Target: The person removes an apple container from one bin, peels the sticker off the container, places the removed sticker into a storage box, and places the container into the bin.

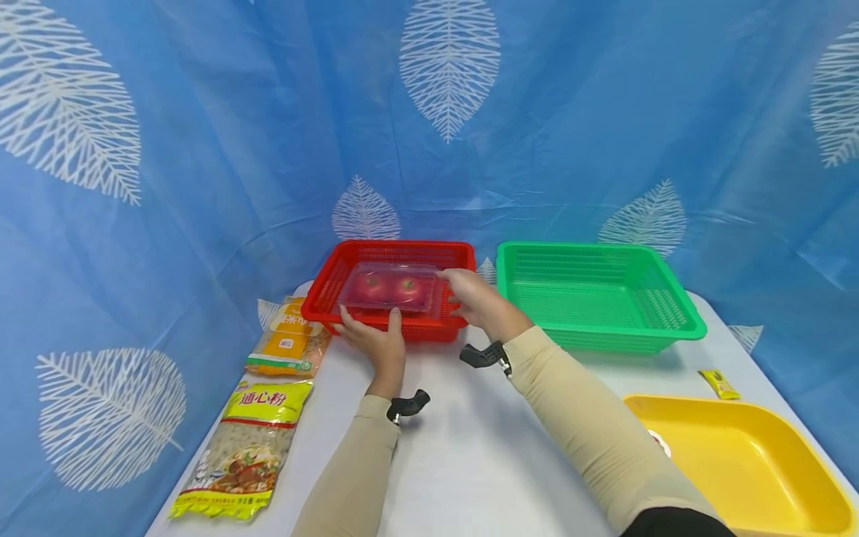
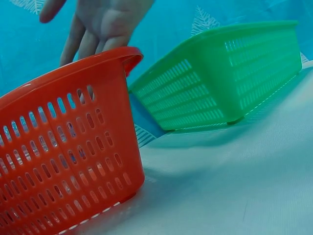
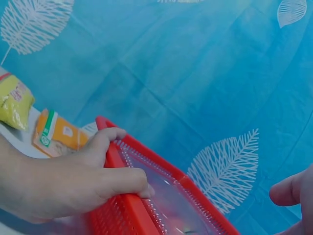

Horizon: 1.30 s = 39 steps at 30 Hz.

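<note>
A red basket (image 1: 403, 246) (image 2: 63, 161) (image 3: 127, 215) stands at the middle back of the white table (image 1: 470, 447). Inside it lies a clear plastic box (image 1: 392, 289) (image 3: 171, 196) with two tomatoes. My left hand (image 1: 376, 339) (image 3: 63, 181) reaches over the basket's near rim, thumb and fingers curled on the box's near edge. Against the box's right end is my right hand (image 1: 479, 302) (image 2: 102, 24) (image 3: 293, 191), its fingers fairly straight above the basket's right rim.
An empty green basket (image 1: 570, 247) (image 2: 230, 73) stands right of the red one. A yellow tub (image 1: 738, 462) fills the near right corner, with a small yellow sachet (image 1: 719, 383) behind it. On the left lie an orange packet (image 1: 288, 339) (image 3: 56, 134) and a pasta bag (image 1: 244, 447). Blue leaf-print cloth surrounds the table.
</note>
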Motion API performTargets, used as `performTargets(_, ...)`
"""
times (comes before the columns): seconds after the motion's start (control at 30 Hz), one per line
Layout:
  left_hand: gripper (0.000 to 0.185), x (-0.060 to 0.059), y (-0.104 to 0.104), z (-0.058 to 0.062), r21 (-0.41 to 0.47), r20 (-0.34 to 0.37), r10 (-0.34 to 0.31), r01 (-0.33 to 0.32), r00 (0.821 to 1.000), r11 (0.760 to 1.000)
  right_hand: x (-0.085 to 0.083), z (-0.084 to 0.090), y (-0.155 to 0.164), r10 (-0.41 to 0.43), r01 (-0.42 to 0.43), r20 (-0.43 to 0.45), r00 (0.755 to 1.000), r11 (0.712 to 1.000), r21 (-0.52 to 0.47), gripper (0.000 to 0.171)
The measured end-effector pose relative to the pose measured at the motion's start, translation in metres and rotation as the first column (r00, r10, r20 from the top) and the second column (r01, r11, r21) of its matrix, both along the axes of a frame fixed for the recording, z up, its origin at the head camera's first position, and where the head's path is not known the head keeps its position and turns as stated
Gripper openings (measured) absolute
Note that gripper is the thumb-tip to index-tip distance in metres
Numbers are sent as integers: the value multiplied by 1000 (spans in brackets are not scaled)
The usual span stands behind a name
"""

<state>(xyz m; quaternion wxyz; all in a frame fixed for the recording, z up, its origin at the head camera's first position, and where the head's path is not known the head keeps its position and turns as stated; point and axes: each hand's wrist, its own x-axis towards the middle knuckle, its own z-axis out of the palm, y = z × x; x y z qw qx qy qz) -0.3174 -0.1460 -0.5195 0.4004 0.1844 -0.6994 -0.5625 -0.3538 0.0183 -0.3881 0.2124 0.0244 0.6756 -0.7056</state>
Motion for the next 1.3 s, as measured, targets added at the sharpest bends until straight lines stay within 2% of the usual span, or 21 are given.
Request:
performTargets(0.53,105,3,-2,1,19,16,-8,8,1000,1000,22,6,23,56,-56,-4,998,985,-162,65)
performTargets(0.77,104,-1,-1,0,14,-2,-10,10,1000,1000,31,10,38,40,-40,-2,999,975,-218,67)
performTargets(1.3,106,-1,1,0,26,10,-20,19,1000,999,58,12,84,68,-76,-63,996,989,-131,65)
